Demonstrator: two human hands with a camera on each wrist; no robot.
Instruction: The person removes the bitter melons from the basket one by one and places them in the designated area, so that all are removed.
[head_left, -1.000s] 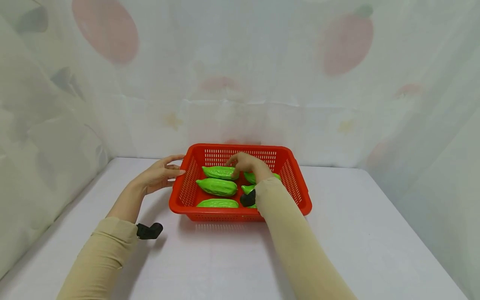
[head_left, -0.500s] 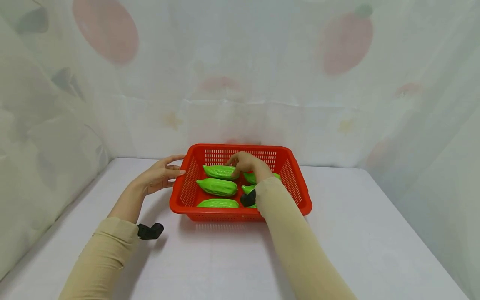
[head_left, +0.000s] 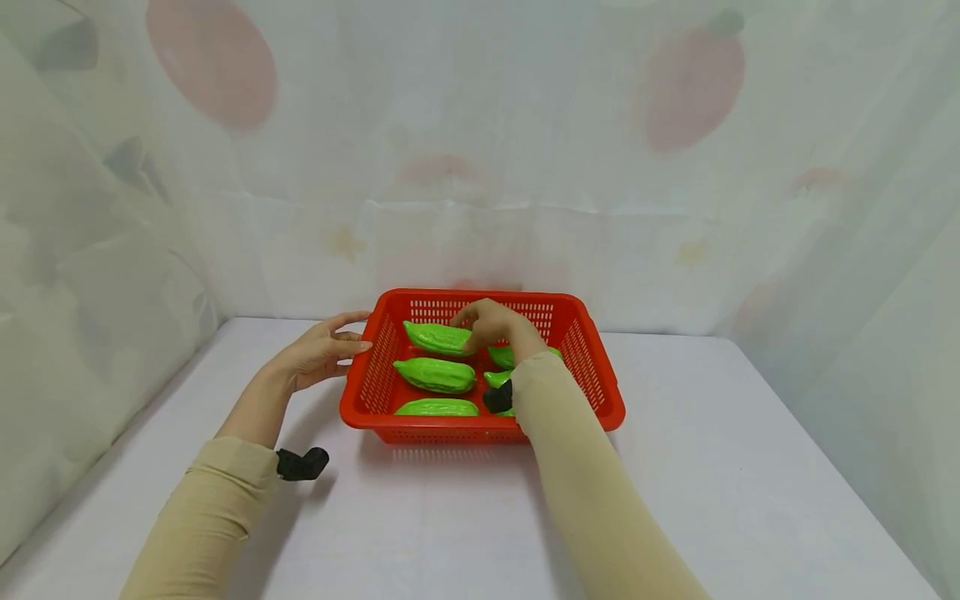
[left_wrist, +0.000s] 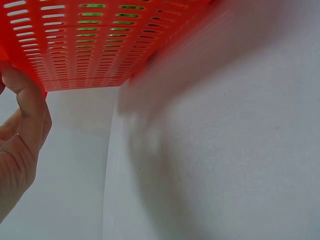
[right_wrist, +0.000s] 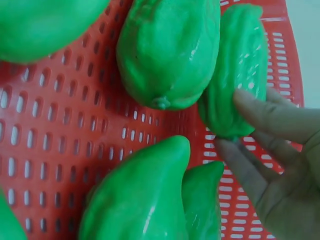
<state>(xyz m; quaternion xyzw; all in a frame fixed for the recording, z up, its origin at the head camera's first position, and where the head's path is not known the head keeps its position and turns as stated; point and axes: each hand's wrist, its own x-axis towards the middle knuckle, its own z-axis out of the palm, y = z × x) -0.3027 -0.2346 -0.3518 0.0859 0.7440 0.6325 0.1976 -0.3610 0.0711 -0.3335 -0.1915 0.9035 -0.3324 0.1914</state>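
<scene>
The green gourd (head_left: 435,338) lies inside the red basket (head_left: 450,422), along its far wall and left of its centre, slanted so that the narrow tip points toward the far left corner. The right hand (head_left: 495,323) pinches its blunt end, thumb on one side and fingers on the other, opened only as wide as that end. The left hand (head_left: 313,357) reaches the left rim of the basket with fingers loosely curved round it; it seems to hold the rim lightly, though some fingertips are hidden. The step in hand looks like shifting or picking up this gourd; whether it is clear of the basket's floor cannot be told. The next move probably calls for a steady pinch and a level path, while the basket is kept from sliding. Nearer in the basket lie a middle gourd (head_left: 433,375), just beside the held one, and a front gourd (head_left: 437,407); both could be bumped. Other gourds (head_left: 498,378) sit in the basket's right half, partly covered by the right sleeve (head_left: 585,467). A white table (head_left: 450,533) spreads under the basket, and a printed curtain (head_left: 517,175) hangs behind it.
</scene>
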